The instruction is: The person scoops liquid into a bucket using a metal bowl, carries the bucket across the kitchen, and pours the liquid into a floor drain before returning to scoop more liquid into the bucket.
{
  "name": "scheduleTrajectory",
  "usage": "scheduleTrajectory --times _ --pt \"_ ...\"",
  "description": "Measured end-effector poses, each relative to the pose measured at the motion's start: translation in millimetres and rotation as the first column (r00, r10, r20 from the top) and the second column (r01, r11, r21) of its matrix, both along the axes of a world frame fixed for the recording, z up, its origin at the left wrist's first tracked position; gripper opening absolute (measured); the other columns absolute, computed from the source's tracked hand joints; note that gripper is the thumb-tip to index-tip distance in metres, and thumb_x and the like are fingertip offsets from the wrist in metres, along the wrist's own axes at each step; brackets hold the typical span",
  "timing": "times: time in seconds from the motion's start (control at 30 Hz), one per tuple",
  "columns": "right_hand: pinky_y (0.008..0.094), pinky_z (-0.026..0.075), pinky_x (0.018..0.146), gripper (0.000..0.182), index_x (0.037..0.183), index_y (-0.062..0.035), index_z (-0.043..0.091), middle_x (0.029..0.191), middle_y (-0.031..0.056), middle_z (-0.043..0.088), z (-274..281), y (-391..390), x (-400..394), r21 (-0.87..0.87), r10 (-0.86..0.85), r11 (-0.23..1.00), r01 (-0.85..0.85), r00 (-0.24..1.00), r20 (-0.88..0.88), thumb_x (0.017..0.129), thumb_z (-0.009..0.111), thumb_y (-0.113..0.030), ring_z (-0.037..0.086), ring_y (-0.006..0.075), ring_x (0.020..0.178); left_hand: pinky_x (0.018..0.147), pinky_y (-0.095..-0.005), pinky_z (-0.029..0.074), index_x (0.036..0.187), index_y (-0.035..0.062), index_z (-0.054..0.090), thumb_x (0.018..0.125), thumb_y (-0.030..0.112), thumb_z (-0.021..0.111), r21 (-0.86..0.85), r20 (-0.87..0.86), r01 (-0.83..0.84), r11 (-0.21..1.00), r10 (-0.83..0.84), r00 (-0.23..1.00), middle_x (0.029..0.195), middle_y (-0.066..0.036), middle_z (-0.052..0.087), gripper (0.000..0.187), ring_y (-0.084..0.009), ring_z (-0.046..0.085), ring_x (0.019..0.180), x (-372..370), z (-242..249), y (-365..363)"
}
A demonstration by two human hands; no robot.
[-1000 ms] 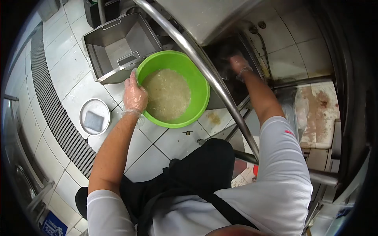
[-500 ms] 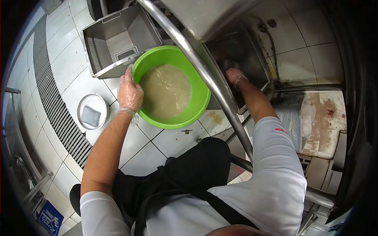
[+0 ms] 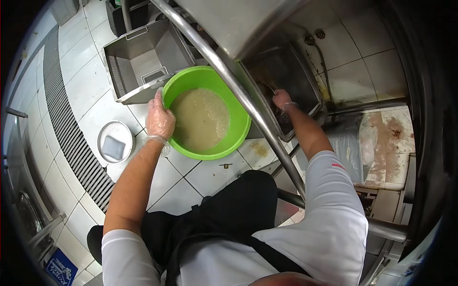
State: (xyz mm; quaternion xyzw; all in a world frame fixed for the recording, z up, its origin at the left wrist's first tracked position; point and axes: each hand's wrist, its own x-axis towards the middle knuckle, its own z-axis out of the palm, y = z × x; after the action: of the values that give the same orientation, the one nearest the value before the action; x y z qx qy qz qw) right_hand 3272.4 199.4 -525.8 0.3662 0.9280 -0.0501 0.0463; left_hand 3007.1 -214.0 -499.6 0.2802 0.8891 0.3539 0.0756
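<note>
A green plastic basin (image 3: 207, 155) with cloudy, pale liquid (image 3: 200, 119) stands on the tiled floor. My left hand (image 3: 160, 118), in a clear plastic glove, is closed on its left rim, with the fingers over the edge. My right hand (image 3: 282, 98), also gloved, reaches under a metal rail into a dark metal tank (image 3: 298, 71). Its fingers are closed on a utensil with a thin, curved metal edge (image 3: 265, 86). The rest of that utensil is lost in shadow, so its kind cannot be told.
A slanting steel rail (image 3: 229, 78) runs between the basin and the tank. Behind the basin is a rectangular metal bin (image 3: 152, 47) with handles. A white tub (image 3: 116, 141) with a grey pad (image 3: 113, 148) sits left, near a floor drain grate (image 3: 76, 138). Plastic-wrapped goods (image 3: 343, 143) lie right.
My right hand has shifted slightly inside the tank, and the curved edge of the utensil now shows beside it. My left hand stays on the basin rim. The whole view has tilted a little.
</note>
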Motion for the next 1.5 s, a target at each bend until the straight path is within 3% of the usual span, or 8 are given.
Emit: scheduleTrajectory --times 0.3,0.5,0.6,0.7,0.83,0.97,1.07,1.5 --pt "0.0428 0.049 0.057 0.011 0.065 -0.0002 0.062 0.077 0.0178 0.065 -45.7 46.2 41.4 -0.076 -0.186 0.981 0.176 0.972 -0.146 0.066 0.057 -0.01 0.063 0.0296 0.065 0.076 -0.0464 0.048 0.135 0.0102 0.034 0.076 0.006 0.051 -0.026 0.039 -0.002 1.0 0.003 0.999 0.112 -0.021 0.048 0.061 -0.0389 0.057 0.091 1.7 6.4 -1.4" --pt "0.032 0.04 0.044 0.004 0.068 -0.0012 0.058 0.06 0.0098 0.052 66.2 -33.7 6.1 -0.802 -0.838 0.495 0.335 0.428 -0.338 0.068 0.056 -0.005 0.052 0.0179 0.052 0.077 -0.0458 0.048 0.136 0.009 0.034 0.078 0.006 0.05 -0.022 0.069 0.0 1.0 0.002 0.998 0.113 -0.021 0.048 0.06 -0.0383 0.057 0.092 1.3 7.3 -0.8" --pt "0.0295 0.035 0.042 0.004 0.065 -0.0025 0.056 0.058 0.0074 0.049 91.7 -44.9 9.4 -0.692 -0.788 0.603 0.396 0.433 -0.438 0.068 0.055 -0.004 0.045 0.0161 0.048 0.078 -0.0454 0.048 0.136 0.0091 0.033 0.078 0.007 0.049 -0.015 0.066 0.012 1.0 -0.011 0.998 0.112 -0.021 0.048 0.06 -0.0379 0.056 0.095 1.4 7.0 -2.0" --pt "0.0395 0.049 0.062 0.01 0.072 -0.0048 0.065 0.081 0.017 0.064 115.2 -39.8 27.6 0.302 -0.105 0.942 0.143 0.985 -0.14 0.063 0.065 -0.008 0.062 0.0333 0.072 0.079 -0.0455 0.048 0.136 0.0088 0.033 0.078 0.007 0.049 -0.002 0.106 0.011 1.0 -0.011 0.994 0.112 -0.021 0.048 0.061 -0.0378 0.056 0.096 2.0 9.5 -3.3" --pt "0.039 0.049 0.062 0.011 0.073 -0.0054 0.064 0.078 0.016 0.064 144.0 -24.5 42.5 0.368 -0.101 0.911 0.184 0.967 -0.234 0.062 0.066 -0.004 0.062 0.0328 0.072 0.08 -0.0458 0.047 0.136 0.0086 0.033 0.078 0.006 0.049 -0.015 0.101 0.025 1.0 -0.024 0.995 0.112 -0.021 0.048 0.061 -0.038 0.056 0.097 1.9 12.0 -4.2" --pt "0.0379 0.049 0.065 0.016 0.079 -0.0074 0.063 0.078 0.0147 0.063 169.7 -15.4 54.8 -0.658 -0.783 0.622 0.424 0.319 -0.534 0.064 0.066 -0.004 0.061 0.0309 0.07 0.079 -0.0467 0.047 0.135 0.0103 0.035 0.077 0.007 0.05 0.041 0.088 0.019 0.999 -0.023 0.996 0.109 -0.021 0.05 0.06 -0.039 0.056 0.095 2.0 7.2 -5.0" --pt "0.0393 0.049 0.068 0.016 0.078 -0.0084 0.06 0.079 0.0134 0.062 212.6 -59.6 50.1 0.418 -0.147 0.883 0.212 0.972 -0.183 0.062 0.065 -0.006 0.06 0.0315 0.076 0.079 -0.0465 0.047 0.136 0.0102 0.035 0.078 0.009 0.051 0.035 0.092 0.014 0.999 -0.017 0.996 0.108 -0.021 0.05 0.06 -0.0383 0.057 0.094 1.9 7.1 -5.2" --pt "0.0341 0.045 0.055 0.016 0.066 -0.0067 0.057 0.066 0.0091 0.059 258.2 -79.1 38.2 0.31 0.137 0.95 -0.036 0.941 -0.311 0.052 0.059 0.001 0.057 0.0272 0.062 0.079 -0.0466 0.048 0.136 0.0107 0.034 0.076 0.007 0.051 0.028 0.158 0.029 0.999 -0.033 0.987 0.11 -0.02 0.048 0.062 -0.0393 0.057 0.094 0.0 10.9 -9.0"
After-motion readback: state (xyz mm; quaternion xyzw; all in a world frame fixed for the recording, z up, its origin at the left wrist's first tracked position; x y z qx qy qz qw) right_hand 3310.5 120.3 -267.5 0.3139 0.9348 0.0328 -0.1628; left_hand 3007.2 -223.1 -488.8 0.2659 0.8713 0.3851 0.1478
